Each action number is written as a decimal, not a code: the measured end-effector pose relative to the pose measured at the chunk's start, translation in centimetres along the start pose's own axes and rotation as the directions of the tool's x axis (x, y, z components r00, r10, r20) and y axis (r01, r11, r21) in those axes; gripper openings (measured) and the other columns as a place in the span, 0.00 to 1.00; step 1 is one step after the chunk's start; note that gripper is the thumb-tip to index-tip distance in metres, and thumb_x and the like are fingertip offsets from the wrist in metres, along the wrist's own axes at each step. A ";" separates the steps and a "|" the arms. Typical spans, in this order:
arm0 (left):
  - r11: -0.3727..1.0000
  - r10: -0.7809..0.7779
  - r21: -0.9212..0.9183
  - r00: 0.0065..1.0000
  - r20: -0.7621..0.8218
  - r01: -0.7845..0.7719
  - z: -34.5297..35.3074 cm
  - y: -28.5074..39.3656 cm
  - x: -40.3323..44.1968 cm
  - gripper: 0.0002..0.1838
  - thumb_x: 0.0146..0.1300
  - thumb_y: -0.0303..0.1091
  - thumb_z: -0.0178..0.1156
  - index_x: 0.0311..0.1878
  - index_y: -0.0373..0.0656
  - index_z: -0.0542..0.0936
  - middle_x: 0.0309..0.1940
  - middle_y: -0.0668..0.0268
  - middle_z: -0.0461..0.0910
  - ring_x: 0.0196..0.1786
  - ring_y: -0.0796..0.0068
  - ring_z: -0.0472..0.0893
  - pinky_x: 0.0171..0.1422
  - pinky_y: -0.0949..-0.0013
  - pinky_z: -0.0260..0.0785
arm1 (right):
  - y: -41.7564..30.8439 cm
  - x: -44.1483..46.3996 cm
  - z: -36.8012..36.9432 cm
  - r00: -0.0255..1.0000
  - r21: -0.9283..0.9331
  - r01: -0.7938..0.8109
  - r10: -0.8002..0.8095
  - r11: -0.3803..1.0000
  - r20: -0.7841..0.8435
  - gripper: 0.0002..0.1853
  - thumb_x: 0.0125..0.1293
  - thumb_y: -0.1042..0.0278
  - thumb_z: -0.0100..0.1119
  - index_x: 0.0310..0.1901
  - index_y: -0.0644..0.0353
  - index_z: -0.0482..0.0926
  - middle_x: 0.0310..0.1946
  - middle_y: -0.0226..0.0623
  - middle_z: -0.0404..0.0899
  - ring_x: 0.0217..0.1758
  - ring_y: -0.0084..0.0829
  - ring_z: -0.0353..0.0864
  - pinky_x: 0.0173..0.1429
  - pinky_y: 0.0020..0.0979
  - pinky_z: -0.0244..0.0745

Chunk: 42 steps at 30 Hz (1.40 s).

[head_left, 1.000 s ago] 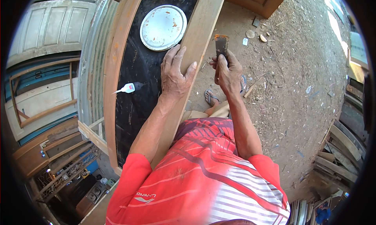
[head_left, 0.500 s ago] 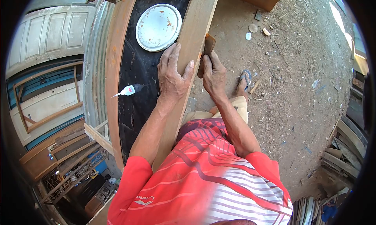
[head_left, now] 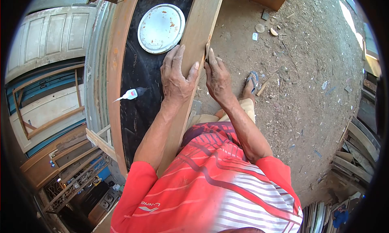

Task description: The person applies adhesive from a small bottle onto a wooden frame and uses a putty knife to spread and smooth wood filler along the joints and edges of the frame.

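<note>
My left hand lies open over a long pale wooden board, its fingers stretched and its thumb apart on the wood. At the board's right edge, my right hand is closed on a thin brown sheet that looks like sandpaper. The sheet shows almost edge-on against the board's side; its lower part is hidden by the fingers. Just beyond my left fingertips, a round white lid with rusty spots rests on a black surface. A small white glue bottle with a pointed nozzle lies left of my left wrist.
A reddish wooden rail borders the black surface on the left. Old panelled doors and frames stand farther left. Wood scraps litter the dirt ground at right, where a sandalled foot shows. Planks are stacked far right.
My right hand has shifted slightly left, and the brown sheet has turned from showing its face to nearly edge-on against the board. My left hand keeps its place on the board.
</note>
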<state>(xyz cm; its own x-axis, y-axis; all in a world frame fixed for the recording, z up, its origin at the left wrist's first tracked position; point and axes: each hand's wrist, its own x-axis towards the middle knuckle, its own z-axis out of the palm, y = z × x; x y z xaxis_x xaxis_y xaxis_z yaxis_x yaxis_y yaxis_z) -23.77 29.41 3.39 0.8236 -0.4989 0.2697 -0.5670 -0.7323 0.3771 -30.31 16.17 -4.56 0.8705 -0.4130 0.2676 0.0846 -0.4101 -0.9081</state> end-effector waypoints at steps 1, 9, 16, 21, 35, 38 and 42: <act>1.000 -0.001 0.005 1.000 0.001 0.001 0.0 0.0 0.0 0.36 0.69 0.41 0.70 0.76 0.36 0.71 0.70 0.47 0.73 0.72 0.46 0.74 0.76 0.47 0.66 | -0.1 -0.2 -0.2 1.000 -0.019 -0.001 0.001 1.000 0.020 0.29 0.77 0.77 0.59 0.77 0.67 0.68 0.51 0.56 0.81 0.48 0.55 0.86 0.50 0.46 0.82; 1.000 -0.020 -0.019 1.000 0.013 0.020 -0.1 0.2 -0.1 0.33 0.72 0.41 0.67 0.75 0.36 0.72 0.71 0.46 0.74 0.74 0.45 0.73 0.80 0.48 0.63 | -0.4 0.9 -5.0 0.997 -0.018 -0.081 0.080 0.997 -0.014 0.27 0.75 0.76 0.62 0.75 0.55 0.76 0.44 0.50 0.81 0.42 0.48 0.85 0.47 0.43 0.81; 1.000 -0.024 -0.002 1.000 0.008 0.025 -0.3 0.4 0.0 0.33 0.71 0.41 0.68 0.74 0.35 0.73 0.69 0.46 0.75 0.72 0.46 0.74 0.77 0.48 0.66 | 1.1 0.2 -3.1 0.999 0.025 -0.034 0.033 0.999 0.037 0.28 0.75 0.77 0.62 0.75 0.55 0.75 0.45 0.51 0.81 0.43 0.47 0.85 0.49 0.43 0.81; 1.000 -0.020 0.001 1.000 0.007 0.020 -0.1 0.1 -0.1 0.34 0.70 0.41 0.69 0.74 0.35 0.73 0.69 0.47 0.74 0.72 0.47 0.75 0.76 0.47 0.66 | 0.9 1.3 -3.4 1.000 0.054 -0.030 0.030 0.998 0.010 0.28 0.75 0.77 0.62 0.75 0.57 0.75 0.45 0.50 0.80 0.43 0.47 0.84 0.49 0.42 0.80; 1.000 -0.021 0.014 1.000 0.019 0.021 -0.3 0.4 0.1 0.34 0.70 0.41 0.68 0.74 0.35 0.73 0.69 0.47 0.74 0.72 0.47 0.75 0.76 0.48 0.66 | 2.7 0.8 -3.8 0.989 0.039 0.003 -0.009 0.999 0.150 0.29 0.75 0.78 0.61 0.76 0.53 0.74 0.45 0.50 0.79 0.43 0.45 0.83 0.49 0.43 0.80; 1.000 -0.018 0.011 1.000 0.024 0.018 -0.3 0.2 0.1 0.34 0.70 0.42 0.68 0.74 0.35 0.73 0.69 0.47 0.74 0.72 0.47 0.75 0.76 0.48 0.66 | 2.6 0.8 -5.2 0.989 0.013 -0.014 0.012 1.000 0.151 0.29 0.74 0.78 0.61 0.76 0.53 0.75 0.46 0.50 0.79 0.43 0.45 0.83 0.49 0.43 0.79; 0.999 -0.033 0.014 0.999 0.031 0.032 -0.3 0.3 -0.1 0.33 0.71 0.41 0.67 0.74 0.35 0.73 0.70 0.46 0.74 0.72 0.46 0.74 0.77 0.48 0.65 | 2.0 1.9 -3.6 0.995 0.141 0.017 -0.031 0.990 0.093 0.30 0.74 0.79 0.61 0.76 0.51 0.75 0.46 0.50 0.79 0.43 0.46 0.83 0.49 0.43 0.79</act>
<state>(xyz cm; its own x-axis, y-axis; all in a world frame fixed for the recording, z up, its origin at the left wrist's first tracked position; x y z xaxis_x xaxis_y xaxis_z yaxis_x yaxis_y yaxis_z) -24.02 29.37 3.77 0.8417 -0.4888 0.2296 -0.5399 -0.7543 0.3736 -30.23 11.60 -4.72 0.9087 -0.3230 0.2644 0.1674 -0.2982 -0.9397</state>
